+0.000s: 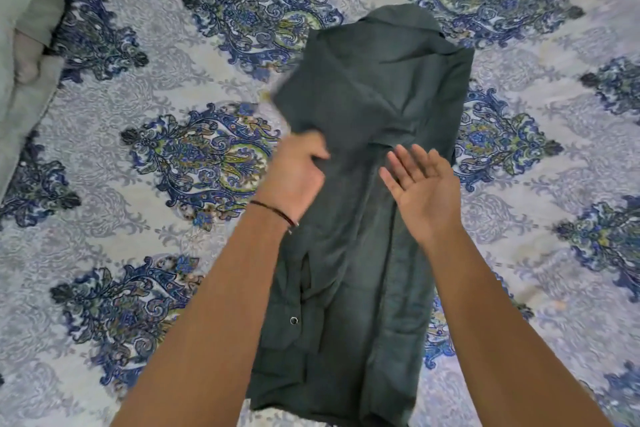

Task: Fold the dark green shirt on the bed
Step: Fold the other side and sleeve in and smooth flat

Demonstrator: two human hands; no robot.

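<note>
The dark green shirt of soft woven cloth (pixel 374 87) is lying lengthwise on the pale bedspread with blue and olive paisley medallions (pixel 173 80). It's running from under both forearms out past the fingertips, and it's sitting as a long narrow panel with its sides turned in.

The left hand (pixel 294 170) is gripping a bunch of cloth at the shirt's left edge, fingers curled round it, and that flap is lifting off the bed just ahead of the knuckles. A thin dark thread bracelet (pixel 273 210) is sitting on that wrist. The right hand (pixel 420 189) is hovering open just to the right, palm showing and fingers spread, holding nothing. Whether it's touching the cloth below, I cannot tell.

This is looking like light, limp fabric. It's draping and wrinkling wherever it's lifted, so it probably isn't going to hold a crease unaided, and a single pinch is likely to let the rest sag. The firmer parts are looking to be the collar (pixel 405 19), far beyond the fingertips, and the front band carrying the small metal snap (pixel 293 320) beside the left forearm.

I'm judging the safest hold to be two at once, one at each edge, pinching through every layer so the turned-in sides aren't spilling out, with a flat palm for smoothing.
</note>
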